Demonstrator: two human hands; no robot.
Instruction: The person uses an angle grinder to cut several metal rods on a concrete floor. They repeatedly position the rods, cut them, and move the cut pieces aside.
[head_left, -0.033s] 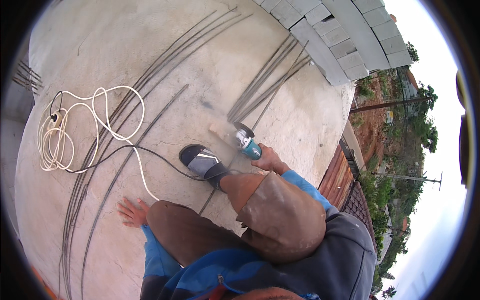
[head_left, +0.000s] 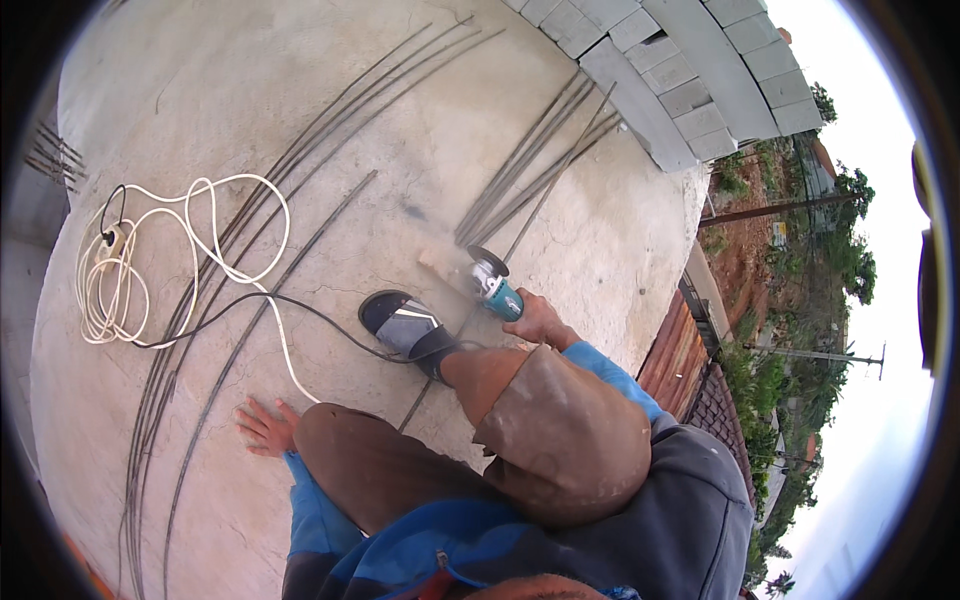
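Note:
My right hand [head_left: 537, 320] is wrapped round the body of a teal angle grinder [head_left: 506, 301]. Its dark disc [head_left: 488, 261] meets or hovers close over a thin steel rod [head_left: 535, 218]; actual contact I cannot make out. The rod runs along the floor, past my sandalled foot [head_left: 402, 322]. Beside the disc is a small reddish-brown piece [head_left: 437, 263], blurred, perhaps by dust. My left hand [head_left: 266, 427] lies with spread fingers on the concrete floor [head_left: 330, 240], beside my knee and holding nothing.
Long steel rods [head_left: 228, 235] curve across the left; a shorter bundle [head_left: 530, 160] lies ahead. A white extension cord [head_left: 240, 275] is coiled at the left. A black cable [head_left: 300, 302] crosses to my foot. Grey blocks [head_left: 690, 80] are stacked far right, near the slab's edge [head_left: 690, 240].

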